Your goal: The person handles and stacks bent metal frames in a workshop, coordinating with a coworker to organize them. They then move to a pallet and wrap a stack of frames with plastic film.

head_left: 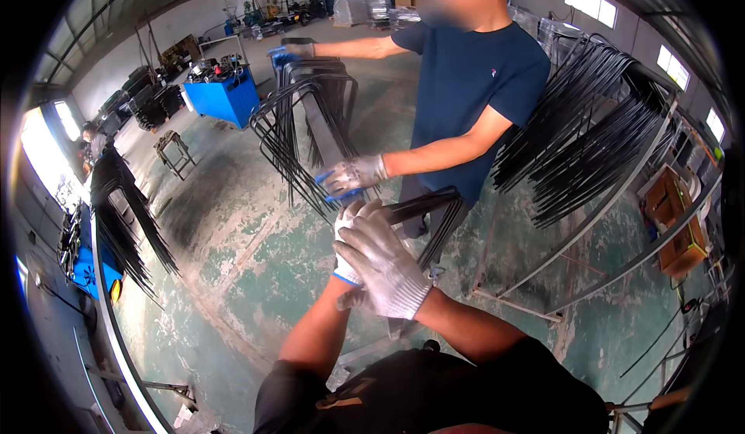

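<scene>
My left hand (347, 266) and my right hand (388, 267), both in pale knit work gloves, meet in front of my body. The right palm lies over the left hand, its fingers laid across it and its thumb by the blue-edged left cuff. The left fingertips show beyond, stretched out; the rest of that hand is covered. No tool or part shows in either hand. Just past them, bent black metal frames (423, 207) hang on the right of the stand. More black U-shaped frames (289, 127) hang farther along it, beside a co-worker's gloved hand (353, 176).
A co-worker in a dark blue shirt (473, 92) stands across the stand, arms spread. Racks of black bent rods (597, 131) fill the right, with a curved metal rail (590, 236). More black frames (120, 209) hang at left. A blue workbench (221, 100) stands farther back.
</scene>
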Tool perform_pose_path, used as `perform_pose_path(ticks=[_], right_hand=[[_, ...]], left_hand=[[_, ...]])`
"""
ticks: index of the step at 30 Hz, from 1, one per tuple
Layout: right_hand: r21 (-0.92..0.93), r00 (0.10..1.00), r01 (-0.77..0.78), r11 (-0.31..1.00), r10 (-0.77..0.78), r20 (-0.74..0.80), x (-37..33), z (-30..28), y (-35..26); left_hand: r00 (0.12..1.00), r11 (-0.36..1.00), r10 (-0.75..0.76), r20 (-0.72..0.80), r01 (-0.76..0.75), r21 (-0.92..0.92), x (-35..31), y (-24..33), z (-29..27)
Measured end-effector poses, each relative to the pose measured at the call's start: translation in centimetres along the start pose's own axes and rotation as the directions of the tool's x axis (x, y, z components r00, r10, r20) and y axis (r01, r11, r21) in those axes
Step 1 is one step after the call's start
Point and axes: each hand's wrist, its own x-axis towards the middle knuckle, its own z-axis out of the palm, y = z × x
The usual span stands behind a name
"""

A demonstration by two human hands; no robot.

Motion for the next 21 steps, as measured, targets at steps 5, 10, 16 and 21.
perform_pose_path(ticks=[5, 10, 16, 21], right_hand=[[0.012, 0.999, -0.004, 1.000, 0.005, -0.042, 0.0, 0.3, -0.7], [0.080, 0.999, 0.035, 0.996, -0.032, -0.036, 0.8, -0.2, 0.3], [0.088, 1.000, -0.008, 0.996, 0.008, 0.007, 0.7, 0.2, 0.1], [0.089, 1.000, -0.022, 0.996, 0.023, -0.006, 0.5, 0.2, 0.3]], left_hand=[[0.998, 0.989, -0.062, 0.034, 0.066, -0.136, -1.5, -0.7, 1.4], [0.997, 0.988, -0.074, -0.036, 0.068, -0.140, 1.0, 0.3, 0.8], [0.997, 0.993, -0.046, -0.060, 0.039, -0.108, 0.8, -0.2, 1.0], [0.997, 0.996, -0.028, -0.070, 0.021, -0.091, 1.0, -0.2, 1.5]])
